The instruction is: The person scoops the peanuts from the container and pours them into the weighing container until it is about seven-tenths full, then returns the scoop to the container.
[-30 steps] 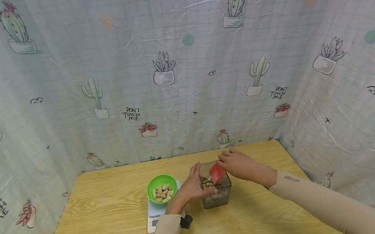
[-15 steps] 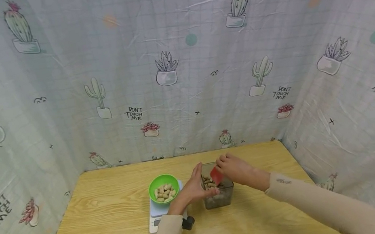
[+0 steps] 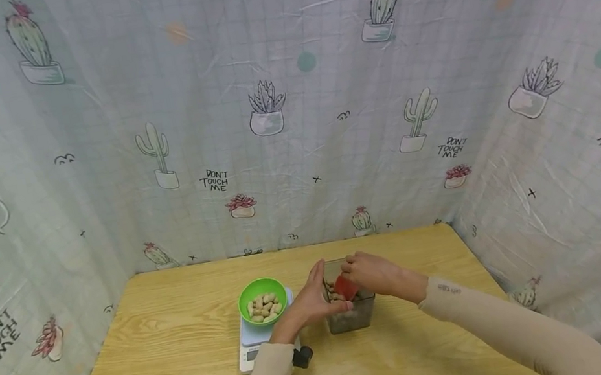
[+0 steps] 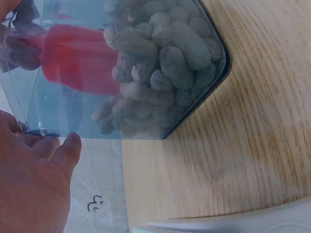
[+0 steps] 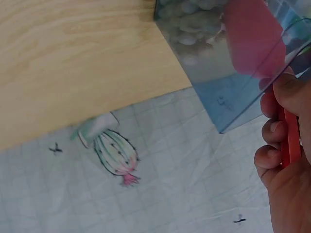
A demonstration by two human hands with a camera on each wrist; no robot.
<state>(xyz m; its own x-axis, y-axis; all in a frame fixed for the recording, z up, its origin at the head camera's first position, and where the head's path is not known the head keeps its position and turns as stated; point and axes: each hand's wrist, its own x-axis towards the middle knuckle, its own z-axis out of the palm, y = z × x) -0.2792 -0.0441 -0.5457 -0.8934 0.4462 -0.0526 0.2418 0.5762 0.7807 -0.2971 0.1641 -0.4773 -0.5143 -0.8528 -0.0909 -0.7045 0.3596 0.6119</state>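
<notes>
A clear, smoky square container (image 3: 351,321) stands on the table, partly filled with unshelled peanuts (image 4: 175,68). My left hand (image 3: 311,300) grips its left side, thumb across the near side and fingers along the rim. The right hand (image 3: 372,273) reaches in over the right rim, fingers curled round the handle of a red scoop (image 5: 255,43). Through the wall in the left wrist view, the scoop's front edge meets the peanuts. To the left, a green bowl (image 3: 260,287) with peanuts in it sits on a white kitchen scale (image 3: 253,336).
The wooden table (image 3: 182,337) ends at a back edge against a hanging cactus-print curtain (image 3: 294,149), which also closes in both sides. A black wrist device (image 3: 302,357) shows beside the left sleeve, near the scale.
The right hand has moved left and down, taking the red scoop deeper into the container among the peanuts. The left hand keeps its grip; the bowl and scale stay put.
</notes>
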